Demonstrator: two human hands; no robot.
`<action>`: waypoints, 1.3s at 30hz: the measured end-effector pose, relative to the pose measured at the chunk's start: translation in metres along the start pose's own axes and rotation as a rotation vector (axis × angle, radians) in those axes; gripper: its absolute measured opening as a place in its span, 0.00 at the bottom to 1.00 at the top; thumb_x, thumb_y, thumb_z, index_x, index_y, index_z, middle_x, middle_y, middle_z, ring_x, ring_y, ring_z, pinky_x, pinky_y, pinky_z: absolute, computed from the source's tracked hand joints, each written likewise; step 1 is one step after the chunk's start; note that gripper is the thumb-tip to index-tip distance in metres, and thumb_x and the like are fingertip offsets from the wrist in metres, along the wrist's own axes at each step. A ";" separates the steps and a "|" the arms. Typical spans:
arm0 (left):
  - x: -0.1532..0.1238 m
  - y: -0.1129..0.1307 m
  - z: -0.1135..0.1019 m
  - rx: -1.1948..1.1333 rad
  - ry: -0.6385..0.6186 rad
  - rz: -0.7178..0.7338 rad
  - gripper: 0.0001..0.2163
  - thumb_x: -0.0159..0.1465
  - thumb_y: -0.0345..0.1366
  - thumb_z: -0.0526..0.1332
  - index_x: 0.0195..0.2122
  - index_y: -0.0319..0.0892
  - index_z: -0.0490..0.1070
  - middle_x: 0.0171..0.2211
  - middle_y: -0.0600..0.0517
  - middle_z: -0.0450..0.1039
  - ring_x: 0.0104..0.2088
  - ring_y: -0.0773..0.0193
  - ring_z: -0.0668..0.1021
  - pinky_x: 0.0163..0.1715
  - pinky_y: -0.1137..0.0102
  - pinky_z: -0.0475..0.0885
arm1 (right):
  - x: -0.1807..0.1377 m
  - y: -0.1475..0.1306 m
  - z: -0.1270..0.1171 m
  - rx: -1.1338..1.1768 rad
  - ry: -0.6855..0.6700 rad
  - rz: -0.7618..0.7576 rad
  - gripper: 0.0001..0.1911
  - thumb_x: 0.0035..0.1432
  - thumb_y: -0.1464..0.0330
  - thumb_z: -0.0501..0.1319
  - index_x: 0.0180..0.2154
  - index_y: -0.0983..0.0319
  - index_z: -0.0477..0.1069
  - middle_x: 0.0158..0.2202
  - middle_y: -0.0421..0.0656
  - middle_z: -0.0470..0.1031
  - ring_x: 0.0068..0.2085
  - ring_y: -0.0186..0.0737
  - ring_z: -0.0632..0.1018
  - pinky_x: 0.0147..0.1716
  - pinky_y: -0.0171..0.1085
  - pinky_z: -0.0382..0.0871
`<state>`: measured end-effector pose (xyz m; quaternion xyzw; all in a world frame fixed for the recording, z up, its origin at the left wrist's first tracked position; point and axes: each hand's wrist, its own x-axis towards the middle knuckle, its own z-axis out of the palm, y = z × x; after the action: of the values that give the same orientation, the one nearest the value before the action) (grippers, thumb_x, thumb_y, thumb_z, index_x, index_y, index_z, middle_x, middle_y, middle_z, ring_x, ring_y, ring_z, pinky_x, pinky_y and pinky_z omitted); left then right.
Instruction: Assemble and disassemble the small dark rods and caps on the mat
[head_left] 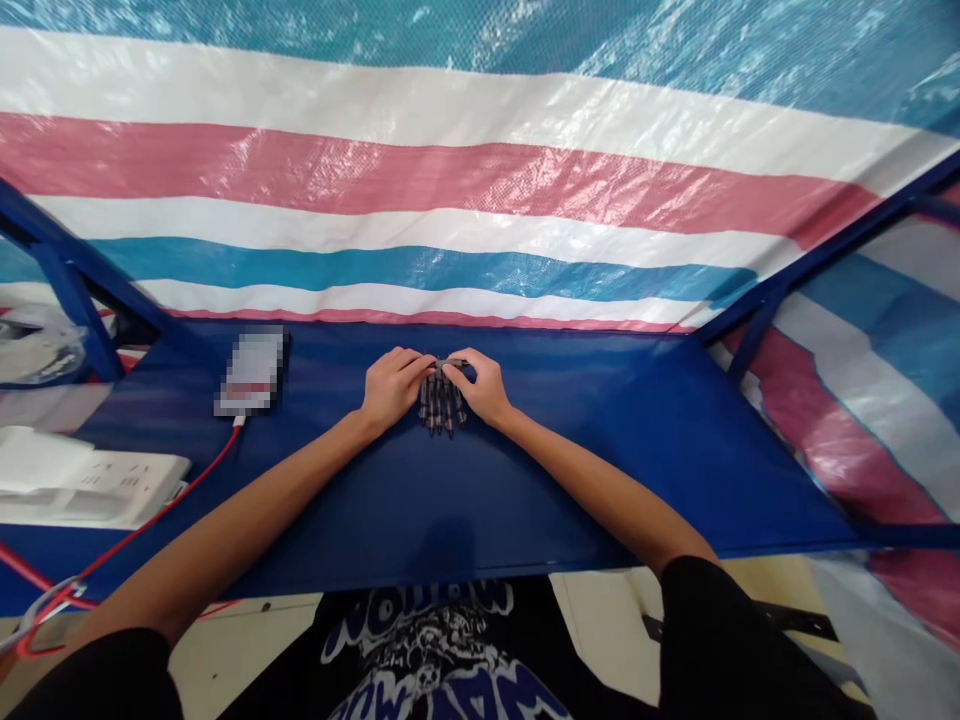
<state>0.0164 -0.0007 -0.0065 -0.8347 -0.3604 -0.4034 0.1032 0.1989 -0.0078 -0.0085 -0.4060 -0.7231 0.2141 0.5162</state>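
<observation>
Both my hands meet at the middle of the blue table (570, 470). My left hand (391, 385) and my right hand (480, 385) have their fingers curled and pinched on the top end of a small dark object (441, 400). It looks like a bundle of several thin dark rods lying on the table between the hands, fanning toward me. What exactly it is I cannot make out.
A phone-like device (252, 372) lies on the table to the left, with a red cable (157, 515) running from it. A white power strip (90, 485) sits at the left edge. A striped tarp (480, 200) hangs behind the table, and blue frame bars (817, 260) flank it.
</observation>
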 end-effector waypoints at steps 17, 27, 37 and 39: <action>0.000 0.000 0.002 -0.070 0.001 -0.010 0.10 0.68 0.37 0.55 0.40 0.41 0.76 0.34 0.49 0.77 0.32 0.64 0.73 0.34 0.68 0.68 | 0.000 0.000 -0.003 0.059 0.005 0.033 0.14 0.58 0.57 0.60 0.31 0.61 0.71 0.31 0.42 0.75 0.33 0.37 0.75 0.37 0.37 0.69; 0.000 0.000 0.002 -0.088 -0.026 -0.037 0.12 0.68 0.39 0.53 0.40 0.42 0.76 0.34 0.49 0.77 0.32 0.64 0.73 0.35 0.68 0.68 | -0.001 0.000 -0.002 0.055 -0.010 0.049 0.15 0.58 0.56 0.59 0.31 0.62 0.71 0.30 0.42 0.75 0.33 0.37 0.74 0.37 0.37 0.69; 0.000 0.001 0.000 -0.045 0.001 -0.012 0.12 0.68 0.38 0.54 0.39 0.42 0.76 0.34 0.49 0.78 0.32 0.64 0.74 0.34 0.68 0.68 | 0.000 -0.003 -0.001 0.059 -0.013 0.058 0.16 0.61 0.57 0.56 0.30 0.61 0.71 0.31 0.43 0.76 0.33 0.38 0.75 0.38 0.38 0.69; 0.000 0.001 0.000 -0.049 0.010 -0.007 0.11 0.68 0.38 0.54 0.39 0.42 0.76 0.34 0.49 0.78 0.32 0.65 0.74 0.35 0.68 0.68 | 0.001 -0.004 -0.001 0.058 -0.010 0.053 0.16 0.60 0.57 0.56 0.30 0.62 0.71 0.31 0.43 0.76 0.33 0.39 0.75 0.38 0.37 0.69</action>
<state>0.0169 -0.0013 -0.0059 -0.8336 -0.3527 -0.4168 0.0832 0.1981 -0.0094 -0.0052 -0.4088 -0.7083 0.2507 0.5181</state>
